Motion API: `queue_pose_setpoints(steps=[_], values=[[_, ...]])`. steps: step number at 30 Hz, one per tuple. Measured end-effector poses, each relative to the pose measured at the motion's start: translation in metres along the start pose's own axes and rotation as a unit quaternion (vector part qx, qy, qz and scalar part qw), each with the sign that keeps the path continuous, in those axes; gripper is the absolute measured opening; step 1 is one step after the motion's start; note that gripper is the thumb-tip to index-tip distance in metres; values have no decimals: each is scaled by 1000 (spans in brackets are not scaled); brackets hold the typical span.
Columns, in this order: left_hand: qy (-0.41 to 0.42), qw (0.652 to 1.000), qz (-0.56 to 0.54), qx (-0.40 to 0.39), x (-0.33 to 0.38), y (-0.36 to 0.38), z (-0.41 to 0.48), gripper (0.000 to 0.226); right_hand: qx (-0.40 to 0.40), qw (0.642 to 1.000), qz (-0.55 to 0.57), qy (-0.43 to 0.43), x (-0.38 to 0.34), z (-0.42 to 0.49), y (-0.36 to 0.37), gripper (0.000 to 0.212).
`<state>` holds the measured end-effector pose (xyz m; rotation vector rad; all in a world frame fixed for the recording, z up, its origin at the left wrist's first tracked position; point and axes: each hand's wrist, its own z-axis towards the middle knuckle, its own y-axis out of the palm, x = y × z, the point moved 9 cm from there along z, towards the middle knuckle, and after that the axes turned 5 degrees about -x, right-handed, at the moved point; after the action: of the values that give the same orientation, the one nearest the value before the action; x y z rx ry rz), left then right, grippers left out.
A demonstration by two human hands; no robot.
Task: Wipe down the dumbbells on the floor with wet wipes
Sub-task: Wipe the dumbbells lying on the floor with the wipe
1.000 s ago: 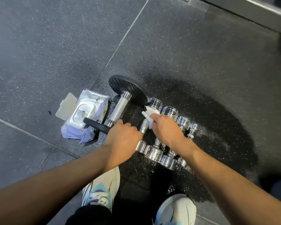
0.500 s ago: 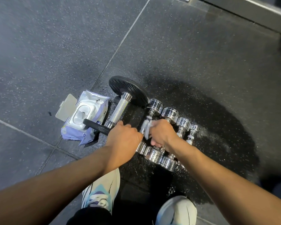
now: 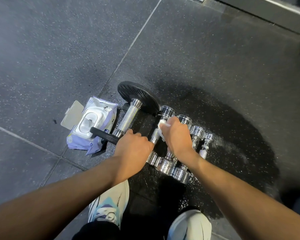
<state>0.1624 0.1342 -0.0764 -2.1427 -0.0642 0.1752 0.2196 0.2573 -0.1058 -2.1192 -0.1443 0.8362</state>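
Observation:
Several chrome dumbbells [image 3: 197, 134] lie side by side on the dark rubber floor. The leftmost chrome dumbbell [image 3: 165, 113] has its handle under my right hand [image 3: 177, 135], which grips a white wet wipe [image 3: 161, 129] against that handle near the far head. My left hand [image 3: 133, 148] is curled over the near end of the same dumbbell, holding it in place. A larger dumbbell with black plates [image 3: 137, 99] and a knurled bar lies just to the left.
An open pack of wet wipes [image 3: 90, 126] lies on the floor at the left, its lid flipped up. My two white shoes [image 3: 109, 205] stand below the dumbbells. A grey ledge [image 3: 267, 13] runs along the top right.
My right hand has slid the wipe along the dumbbell handle, first towards me and now back out towards the far head. My left hand has stayed put.

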Motion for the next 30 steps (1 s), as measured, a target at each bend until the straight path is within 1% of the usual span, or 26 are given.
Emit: queue_pose_setpoints(steps=[1, 5, 6, 7, 9, 11, 13, 14, 17, 19, 21, 22, 24, 26, 28, 30], values=[[1, 1000, 0, 0, 0, 0, 0, 28, -4, 1000, -13, -14, -2, -3, 4, 24], [2, 1000, -7, 0, 0, 0, 0, 33, -117, 991, -70, -12, -4, -15, 36, 18], [1, 1000, -7, 1, 0, 0, 1, 35, -124, 989, -73, -9, -3, -16, 39, 17], [0, 1000, -7, 0, 0, 0, 1, 35, -123, 991, -60, -1, -1, -16, 38, 19], [0, 1000, -8, 0, 0, 1, 1, 32, -106, 994, 18, 32, 7, -9, 30, 25], [0, 1000, -13, 0, -1, 1, 0, 29, -79, 991, 87, 71, 14, 0, 18, 26], [-1, 1000, -12, 0, -1, 1, 0, 29, -57, 991, 91, 82, 18, 9, 8, 29], [0, 1000, -10, 0, 0, 1, 0, 29, -60, 991, 89, 85, 19, 11, 7, 31], [5, 1000, -1, 0, 1, -1, 0, 31, -115, 986, 73, 99, 12, 4, 19, 36], [10, 1000, 3, -1, 2, -2, 0, 31, -160, 976, 79, 123, 9, -10, 32, 31], [11, 1000, 5, 1, 2, -2, 0, 33, -177, 963, 133, 156, 9, -22, 39, 23], [11, 1000, 4, 2, 2, -3, 0, 33, -165, 956, 172, 169, 10, -24, 39, 21], [9, 1000, 1, 1, 2, -2, -1, 30, -117, 949, 232, 179, 12, -19, 31, 27], [8, 1000, -1, -2, 1, -2, -1, 29, -62, 949, 253, 176, 13, -11, 20, 33], [7, 1000, 2, -3, 1, -1, -1, 31, -21, 965, 214, 150, 9, -6, 10, 33], [8, 1000, 4, 1, 2, -1, -1, 31, 13, 993, 98, 57, -6, -9, 3, 25]])
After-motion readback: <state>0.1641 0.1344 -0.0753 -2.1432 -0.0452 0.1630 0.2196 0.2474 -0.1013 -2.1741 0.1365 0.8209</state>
